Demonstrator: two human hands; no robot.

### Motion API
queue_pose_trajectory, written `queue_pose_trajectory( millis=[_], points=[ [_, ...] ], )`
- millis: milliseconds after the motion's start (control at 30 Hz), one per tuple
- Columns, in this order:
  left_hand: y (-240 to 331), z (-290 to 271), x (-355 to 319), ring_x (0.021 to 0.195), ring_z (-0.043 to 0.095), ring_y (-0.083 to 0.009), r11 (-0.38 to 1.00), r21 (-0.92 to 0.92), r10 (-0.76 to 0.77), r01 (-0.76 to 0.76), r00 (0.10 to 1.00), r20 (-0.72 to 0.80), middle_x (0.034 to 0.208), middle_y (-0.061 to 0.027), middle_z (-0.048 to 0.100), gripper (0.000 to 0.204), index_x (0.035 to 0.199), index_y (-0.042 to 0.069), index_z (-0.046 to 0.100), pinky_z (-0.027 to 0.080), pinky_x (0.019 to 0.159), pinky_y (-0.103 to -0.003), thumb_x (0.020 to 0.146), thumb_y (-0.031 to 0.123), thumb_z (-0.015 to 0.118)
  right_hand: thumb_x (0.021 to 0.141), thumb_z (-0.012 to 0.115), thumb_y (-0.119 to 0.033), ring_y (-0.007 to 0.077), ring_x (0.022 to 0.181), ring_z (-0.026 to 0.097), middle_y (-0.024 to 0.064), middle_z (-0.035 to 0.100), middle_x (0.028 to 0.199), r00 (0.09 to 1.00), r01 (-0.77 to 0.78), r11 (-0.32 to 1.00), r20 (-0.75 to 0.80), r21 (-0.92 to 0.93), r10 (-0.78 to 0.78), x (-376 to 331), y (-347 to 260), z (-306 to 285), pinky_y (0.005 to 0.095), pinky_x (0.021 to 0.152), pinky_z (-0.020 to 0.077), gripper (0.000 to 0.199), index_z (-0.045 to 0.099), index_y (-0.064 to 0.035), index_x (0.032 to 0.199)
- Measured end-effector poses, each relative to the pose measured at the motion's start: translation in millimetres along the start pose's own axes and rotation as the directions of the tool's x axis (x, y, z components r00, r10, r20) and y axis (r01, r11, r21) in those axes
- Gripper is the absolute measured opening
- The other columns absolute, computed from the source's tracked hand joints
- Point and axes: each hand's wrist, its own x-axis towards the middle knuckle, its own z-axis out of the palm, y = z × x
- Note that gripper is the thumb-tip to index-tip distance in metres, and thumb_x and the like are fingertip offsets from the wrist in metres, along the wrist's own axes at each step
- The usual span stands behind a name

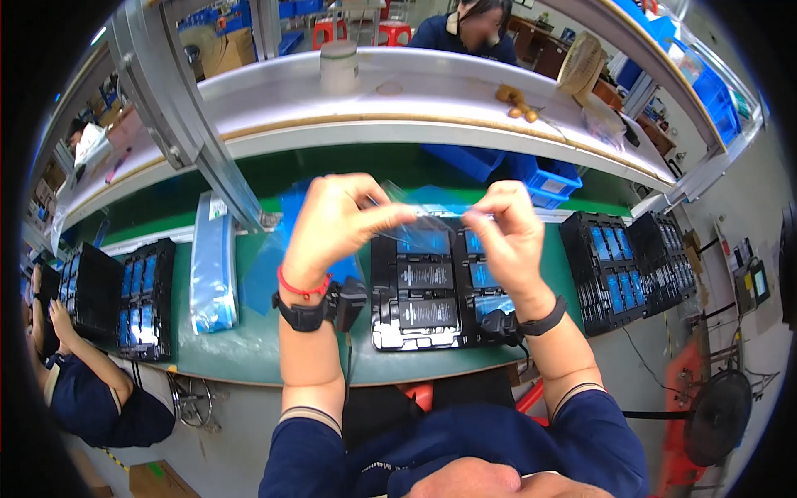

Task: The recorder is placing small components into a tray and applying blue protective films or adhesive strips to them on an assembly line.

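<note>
Both my hands are raised over the bench, pinching a clear plastic film (pixel 426 231) stretched between them. The thumb and fingers of my left hand (pixel 332 220) close on its left part. My right hand (pixel 513 234) pinches its right end, where a blue edge shows; motion blurs it somewhat. Below lies a black plastic tray (pixel 386 339) holding several flat black batteries (pixel 426 275) with blue parts. The film and my hands hide the tray's far side. Behind my left hand, blue film sheets (pixel 264 270) lie on the bench.
A stack of clear plastic bags (pixel 214 274) lies left on the green bench (pixel 249 353). Stacked black trays (pixel 602 319) stand right, others (pixel 162 340) left near a co-worker's arm (pixel 87 353). A white shelf (pixel 440 95) crosses behind, above blue bins (pixel 548 178).
</note>
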Motion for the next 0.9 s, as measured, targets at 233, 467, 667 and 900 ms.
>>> queue_pose_trajectory(
  millis=[233, 467, 667, 900],
  points=[
    [-29.0, -49.5, -13.2, 0.092, 0.064, -0.0235, 0.931, -0.311, 0.066, -0.192, 0.925, -0.373, 0.104, -0.0150, 0.062, 0.064, 0.112, -0.004, 0.055, 0.053, 0.069, -0.027, 0.084, 0.054, 0.053, 0.083, 0.065, -0.012, 0.0037, 0.043, 0.045, -0.0017, 0.051, 0.057, 0.513, -0.851, 0.509, 0.406, 0.128, 0.756, -20.8, 27.9, -10.6, 0.0179, 0.036, 0.0340, 0.012, 0.055, -0.0044, 0.081],
    [-21.7, -49.9, -15.1, 0.096, 0.063, -0.0280, 0.946, -0.267, 0.031, -0.185, 0.870, -0.492, 0.113, -0.0219, 0.057, 0.063, 0.118, -0.008, 0.049, 0.055, 0.070, -0.028, 0.090, 0.048, 0.047, 0.079, 0.068, -0.009, 0.0029, 0.034, 0.038, -0.0031, 0.047, 0.049, 0.308, -0.921, 0.385, 0.487, -0.062, 0.817, -39.3, 32.4, 8.4, 0.0187, 0.030, 0.0274, 0.020, 0.051, -0.0069, 0.068],
    [-21.5, -48.5, -15.6, 0.100, 0.061, -0.0314, 0.889, -0.366, 0.092, -0.274, 0.891, -0.444, 0.119, -0.0249, 0.052, 0.080, 0.118, -0.013, 0.046, 0.055, 0.073, -0.029, 0.092, 0.059, 0.025, 0.079, 0.067, -0.008, 0.0024, 0.033, 0.035, -0.0036, 0.046, 0.047, 0.266, -0.921, 0.364, 0.460, -0.136, 0.847, -37.4, 30.0, 12.1, 0.0187, 0.030, 0.0233, 0.022, 0.050, -0.0076, 0.065],
    [-13.4, -40.8, -12.8, 0.097, 0.062, -0.0294, 0.928, -0.316, 0.038, -0.198, 0.894, -0.447, 0.118, -0.0229, 0.054, 0.069, 0.115, -0.012, 0.048, 0.054, 0.071, -0.029, 0.094, 0.051, 0.032, 0.078, 0.068, -0.010, 0.0021, 0.033, 0.032, -0.0045, 0.044, 0.046, 0.259, -0.920, 0.360, 0.453, -0.152, 0.853, -34.7, 28.5, 14.2, 0.0192, 0.031, 0.0199, 0.025, 0.048, -0.0083, 0.063]
  ],
)
